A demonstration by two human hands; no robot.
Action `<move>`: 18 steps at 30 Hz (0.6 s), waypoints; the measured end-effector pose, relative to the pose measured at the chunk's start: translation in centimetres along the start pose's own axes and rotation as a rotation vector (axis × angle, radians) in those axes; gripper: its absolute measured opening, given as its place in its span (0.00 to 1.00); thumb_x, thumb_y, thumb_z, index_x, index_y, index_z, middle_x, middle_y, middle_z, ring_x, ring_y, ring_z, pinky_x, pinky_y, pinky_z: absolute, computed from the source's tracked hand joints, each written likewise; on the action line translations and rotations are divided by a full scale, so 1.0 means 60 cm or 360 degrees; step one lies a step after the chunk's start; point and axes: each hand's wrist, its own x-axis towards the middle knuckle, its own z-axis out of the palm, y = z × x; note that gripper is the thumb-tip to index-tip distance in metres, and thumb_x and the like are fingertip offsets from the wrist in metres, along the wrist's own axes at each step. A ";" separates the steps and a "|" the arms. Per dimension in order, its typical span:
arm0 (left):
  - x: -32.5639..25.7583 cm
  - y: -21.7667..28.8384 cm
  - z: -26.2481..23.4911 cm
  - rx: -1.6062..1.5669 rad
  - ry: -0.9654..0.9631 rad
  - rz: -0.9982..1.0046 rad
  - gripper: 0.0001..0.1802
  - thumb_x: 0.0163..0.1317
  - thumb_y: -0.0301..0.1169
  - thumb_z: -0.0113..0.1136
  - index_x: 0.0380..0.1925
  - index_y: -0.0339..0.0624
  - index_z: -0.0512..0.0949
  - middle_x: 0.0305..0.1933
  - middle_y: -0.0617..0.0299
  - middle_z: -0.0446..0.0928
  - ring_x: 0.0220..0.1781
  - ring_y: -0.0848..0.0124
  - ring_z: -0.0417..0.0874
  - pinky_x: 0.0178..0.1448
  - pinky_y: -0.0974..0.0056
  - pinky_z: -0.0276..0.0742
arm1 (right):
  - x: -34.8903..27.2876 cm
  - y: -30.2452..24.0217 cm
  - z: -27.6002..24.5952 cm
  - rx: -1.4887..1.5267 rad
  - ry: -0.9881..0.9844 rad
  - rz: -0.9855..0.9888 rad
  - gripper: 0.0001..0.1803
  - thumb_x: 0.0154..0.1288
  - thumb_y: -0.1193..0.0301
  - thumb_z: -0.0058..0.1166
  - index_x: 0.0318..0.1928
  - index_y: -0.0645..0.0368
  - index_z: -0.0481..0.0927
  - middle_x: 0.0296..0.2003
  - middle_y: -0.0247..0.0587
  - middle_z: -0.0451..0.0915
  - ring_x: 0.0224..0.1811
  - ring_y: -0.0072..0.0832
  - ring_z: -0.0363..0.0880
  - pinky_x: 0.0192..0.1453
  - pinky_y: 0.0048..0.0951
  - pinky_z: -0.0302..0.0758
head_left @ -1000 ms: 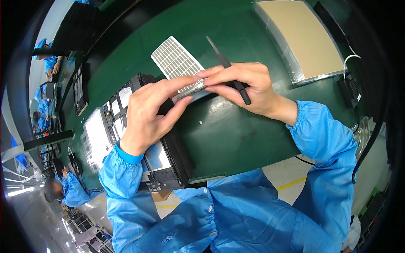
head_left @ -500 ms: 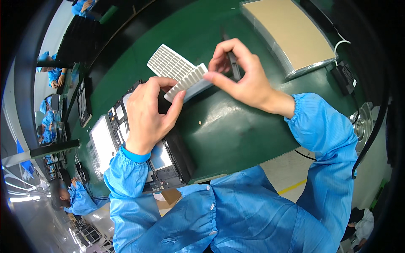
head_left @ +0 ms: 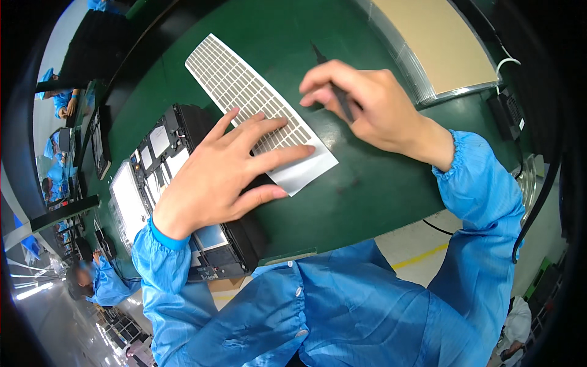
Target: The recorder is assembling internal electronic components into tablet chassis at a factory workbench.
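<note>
A white sheet of small grey rectangular labels lies flat and slantwise on the green table. My left hand rests on its lower part with the fingers spread, covering some of the labels. By my fingertips, the sheet's near end is a plain strip without labels. Just right of the sheet, my right hand is closed around black tweezers. Their pointed end faces away from me, above the table. Beneath my left forearm is a stack of opened electronic device bodies with exposed circuit boards and silvery panels.
The green table bears a tan board in clear plastic at the far right. A black adapter with a white cable sits beside it. Another dark device stands at left. Several people in blue work farther left.
The label sheet, bent up between both hands before, now lies flat. My left hand has opened and spread over it. My right hand has let go of the sheet and still holds the tweezers.
</note>
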 end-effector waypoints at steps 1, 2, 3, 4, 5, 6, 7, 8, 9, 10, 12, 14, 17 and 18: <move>0.000 0.007 0.000 -0.0011 0.0006 -0.0003 0.29 0.64 0.51 0.60 0.64 0.58 0.75 0.69 0.49 0.70 0.70 0.44 0.70 0.78 0.38 0.57 | 0.004 -0.004 -0.006 0.0069 0.0038 0.0119 0.11 0.72 0.73 0.55 0.52 0.52 0.78 0.31 0.40 0.86 0.28 0.32 0.85 0.30 0.32 0.76; -0.002 0.015 0.002 0.0053 -0.0002 -0.0038 0.29 0.64 0.52 0.58 0.65 0.62 0.76 0.70 0.49 0.68 0.72 0.46 0.68 0.78 0.38 0.56 | 0.006 -0.012 -0.008 0.0249 0.0062 0.0251 0.11 0.74 0.72 0.54 0.53 0.55 0.81 0.30 0.40 0.87 0.28 0.29 0.85 0.31 0.30 0.77; -0.005 0.019 0.004 0.0116 -0.0009 -0.0073 0.29 0.65 0.53 0.57 0.65 0.65 0.76 0.72 0.49 0.67 0.73 0.48 0.67 0.79 0.37 0.54 | 0.008 -0.004 -0.006 0.0245 0.0048 0.0256 0.11 0.74 0.72 0.54 0.53 0.55 0.81 0.30 0.40 0.87 0.28 0.29 0.85 0.31 0.30 0.77; -0.009 0.022 0.009 0.0089 -0.0047 -0.0076 0.28 0.65 0.52 0.57 0.65 0.63 0.77 0.73 0.51 0.65 0.74 0.49 0.65 0.79 0.38 0.54 | 0.008 0.005 -0.003 0.0287 0.0100 0.0217 0.09 0.75 0.71 0.53 0.50 0.58 0.83 0.30 0.39 0.87 0.27 0.25 0.84 0.30 0.28 0.76; -0.010 0.021 0.012 0.0072 -0.0037 -0.0078 0.28 0.65 0.52 0.57 0.65 0.63 0.77 0.73 0.51 0.65 0.74 0.49 0.65 0.79 0.38 0.54 | 0.008 0.009 0.000 0.0329 0.0151 0.0177 0.10 0.76 0.70 0.53 0.47 0.60 0.84 0.30 0.38 0.87 0.26 0.22 0.82 0.29 0.26 0.75; -0.010 0.019 0.016 0.0121 -0.0052 -0.0066 0.27 0.66 0.51 0.57 0.65 0.63 0.77 0.74 0.51 0.65 0.74 0.49 0.65 0.79 0.39 0.54 | 0.009 0.002 0.000 0.0564 0.0176 0.0437 0.12 0.76 0.67 0.54 0.43 0.62 0.86 0.28 0.35 0.85 0.23 0.16 0.78 0.27 0.20 0.72; -0.010 0.018 0.017 0.0171 -0.0064 -0.0056 0.27 0.66 0.50 0.56 0.64 0.63 0.77 0.75 0.51 0.64 0.74 0.49 0.66 0.80 0.40 0.54 | 0.010 0.006 -0.007 0.0557 0.0158 0.0443 0.12 0.76 0.67 0.54 0.43 0.62 0.86 0.28 0.35 0.85 0.23 0.16 0.78 0.27 0.20 0.72; -0.009 0.020 0.017 0.0140 -0.0066 -0.0064 0.25 0.67 0.48 0.56 0.64 0.62 0.77 0.76 0.51 0.63 0.74 0.49 0.66 0.80 0.42 0.54 | 0.008 0.013 -0.018 0.0704 0.0018 0.0618 0.12 0.75 0.65 0.55 0.43 0.61 0.86 0.27 0.35 0.84 0.22 0.16 0.77 0.26 0.18 0.71; -0.009 0.023 0.020 0.0126 -0.0054 -0.0069 0.25 0.67 0.48 0.56 0.64 0.62 0.77 0.76 0.51 0.63 0.74 0.49 0.66 0.80 0.42 0.54 | 0.009 0.015 -0.025 0.0848 -0.0122 0.0794 0.12 0.75 0.64 0.56 0.42 0.60 0.85 0.26 0.34 0.84 0.21 0.15 0.76 0.25 0.16 0.69; -0.011 0.023 0.023 0.0119 -0.0051 -0.0079 0.25 0.68 0.47 0.56 0.64 0.62 0.77 0.76 0.51 0.63 0.74 0.49 0.66 0.80 0.43 0.55 | 0.015 0.009 -0.027 0.0857 -0.0219 0.0903 0.13 0.73 0.62 0.60 0.40 0.60 0.84 0.25 0.34 0.83 0.22 0.15 0.78 0.23 0.15 0.69; -0.011 0.021 0.025 0.0106 -0.0040 -0.0084 0.25 0.68 0.47 0.56 0.64 0.61 0.77 0.76 0.51 0.63 0.75 0.49 0.66 0.80 0.43 0.55 | 0.018 0.005 -0.019 0.0892 -0.0239 0.0888 0.12 0.72 0.63 0.61 0.39 0.60 0.84 0.25 0.33 0.83 0.23 0.15 0.79 0.23 0.15 0.69; -0.016 0.023 0.028 0.0143 -0.0020 -0.0095 0.24 0.69 0.44 0.56 0.65 0.59 0.77 0.75 0.52 0.65 0.74 0.50 0.67 0.80 0.44 0.56 | 0.022 -0.003 -0.012 0.0839 -0.0283 0.0920 0.11 0.71 0.64 0.62 0.39 0.61 0.84 0.26 0.33 0.84 0.24 0.15 0.80 0.22 0.16 0.68; -0.016 0.019 0.038 0.0045 0.0085 -0.0071 0.24 0.69 0.43 0.55 0.65 0.57 0.77 0.74 0.53 0.68 0.74 0.50 0.68 0.79 0.47 0.58 | 0.024 -0.005 -0.017 0.0669 -0.0392 0.0968 0.10 0.71 0.66 0.62 0.39 0.61 0.84 0.26 0.33 0.84 0.24 0.15 0.80 0.23 0.16 0.69; -0.016 0.021 0.041 0.0033 0.0098 -0.0074 0.24 0.69 0.43 0.55 0.65 0.57 0.77 0.74 0.53 0.68 0.74 0.50 0.68 0.79 0.47 0.58 | 0.022 -0.005 -0.018 0.0657 -0.0405 0.0975 0.10 0.71 0.66 0.62 0.39 0.61 0.84 0.26 0.33 0.84 0.24 0.15 0.80 0.23 0.16 0.69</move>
